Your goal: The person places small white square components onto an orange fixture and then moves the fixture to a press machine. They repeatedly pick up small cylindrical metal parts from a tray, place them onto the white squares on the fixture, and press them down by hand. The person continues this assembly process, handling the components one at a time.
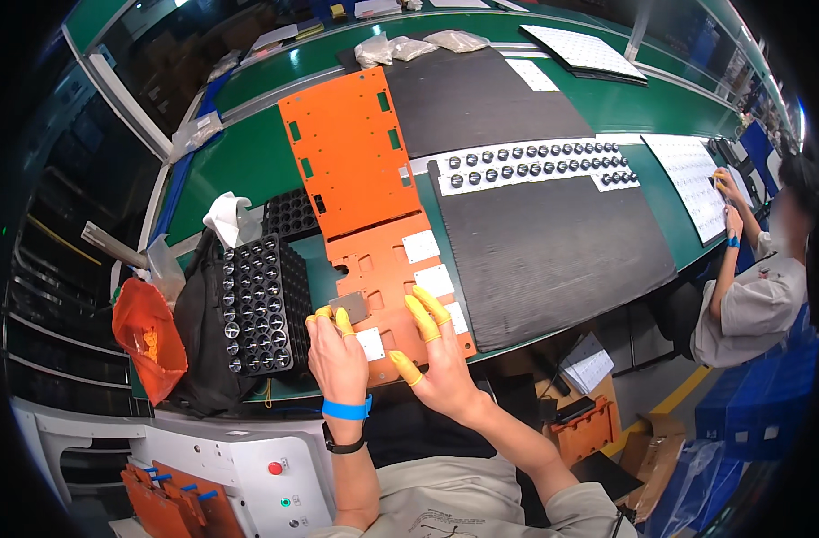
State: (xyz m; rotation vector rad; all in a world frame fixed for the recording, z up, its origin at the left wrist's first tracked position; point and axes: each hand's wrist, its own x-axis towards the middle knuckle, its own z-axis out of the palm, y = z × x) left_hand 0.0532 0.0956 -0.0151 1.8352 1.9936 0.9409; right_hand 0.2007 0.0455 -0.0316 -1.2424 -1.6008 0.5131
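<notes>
Grey-brown squarish flat plate (pixel 352 307) in the left hand (pixel 338 360), just below and left of the frame's centre.
The left grip pinches its near-left corner; its far edge faces the upper right. The open right hand (pixel 447 369) spreads over an orange two-panel board (pixel 347 152), long axis toward upper left.

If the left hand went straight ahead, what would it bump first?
The left hand seems to pinch a brown plate; past that, probably the orange board, though depth is unclear.
</notes>
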